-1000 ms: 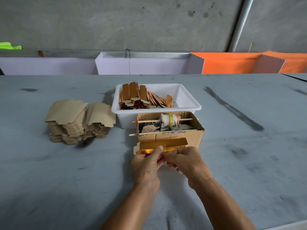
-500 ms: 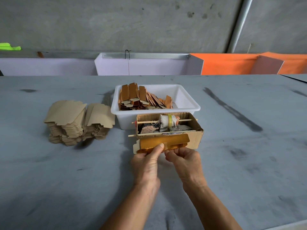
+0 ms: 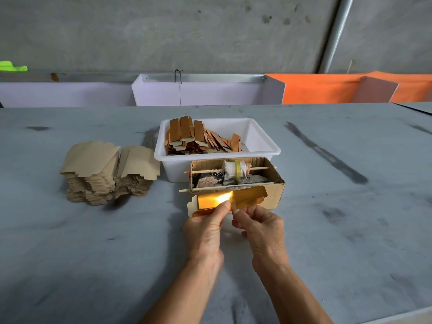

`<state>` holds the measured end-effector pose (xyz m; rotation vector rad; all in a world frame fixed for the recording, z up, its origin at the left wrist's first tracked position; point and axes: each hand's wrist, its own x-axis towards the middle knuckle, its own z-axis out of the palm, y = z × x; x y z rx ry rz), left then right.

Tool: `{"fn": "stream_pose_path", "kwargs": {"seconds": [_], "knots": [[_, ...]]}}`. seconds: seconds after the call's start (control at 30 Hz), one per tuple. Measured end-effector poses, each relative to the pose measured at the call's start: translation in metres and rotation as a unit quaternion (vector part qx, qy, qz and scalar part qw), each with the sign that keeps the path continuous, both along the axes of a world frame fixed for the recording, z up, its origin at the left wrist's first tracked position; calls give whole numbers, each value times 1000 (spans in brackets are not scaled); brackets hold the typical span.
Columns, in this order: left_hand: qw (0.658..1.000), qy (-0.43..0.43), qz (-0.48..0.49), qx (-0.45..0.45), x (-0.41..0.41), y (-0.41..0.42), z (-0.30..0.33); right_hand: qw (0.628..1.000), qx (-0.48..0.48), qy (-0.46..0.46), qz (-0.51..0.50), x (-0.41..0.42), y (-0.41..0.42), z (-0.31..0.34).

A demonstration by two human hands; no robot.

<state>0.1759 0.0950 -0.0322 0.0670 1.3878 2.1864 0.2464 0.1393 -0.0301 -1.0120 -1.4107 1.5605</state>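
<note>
Spanning the whole view, the grey table (image 3: 327,230) bears a white tub (image 3: 264,141) of folded brown pieces, a stack of flat card blanks (image 3: 105,169) to its left, and a cardboard box (image 3: 273,195) just in front of the tub. The gold card blank (image 3: 245,198) stands against the box's front. 2 hands pinch its lower edge: the left hand (image 3: 205,232) with its thumb on the shiny face, the right hand (image 3: 261,228) with curled fingers beside it.

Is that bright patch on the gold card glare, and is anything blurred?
Head view: yes, glare whitens the gold card above the left hand; the right hand and cardboard box look sharp; shadows on the table are soft.
</note>
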Motion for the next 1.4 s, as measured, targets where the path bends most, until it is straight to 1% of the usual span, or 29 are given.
{"fn": "stream_pose_path", "kwargs": {"seconds": [0.13,0.23,0.3,0.37,0.43,0.53,0.77,0.9,1.03,1.17,1.23,1.3,1.4], "knots": [[1000,12,-5,-6,0,-1,0,999,-42,18,-5,1,-1,6],[999,25,-16,-12,1,-1,-1,997,-76,14,28,2,-2,8],[999,25,-21,-15,2,-2,-1,987,-138,53,68,3,-2,9],[1000,19,-18,-13,1,-3,-1,969,-199,102,102,4,-1,12],[999,24,-17,-12,-1,-3,-1,959,-225,126,119,3,0,12],[999,33,-32,-10,1,-3,-1,956,-236,142,103,1,-1,10],[997,50,-54,4,8,-5,2,953,-259,155,-11,-8,-4,10],[999,18,-43,7,8,-9,3,953,-255,157,-50,-7,-3,11],[999,-8,-29,17,6,-10,3,958,-251,136,-28,-3,-1,12],[999,-25,-3,20,7,-9,6,939,-301,164,20,1,1,16],[999,-29,-7,25,6,-10,6,938,-301,170,38,3,2,16],[999,-27,-21,28,7,-11,6,945,-284,161,32,4,1,15],[999,-17,-31,21,11,-13,7,956,-254,149,-8,4,-2,14]]}}
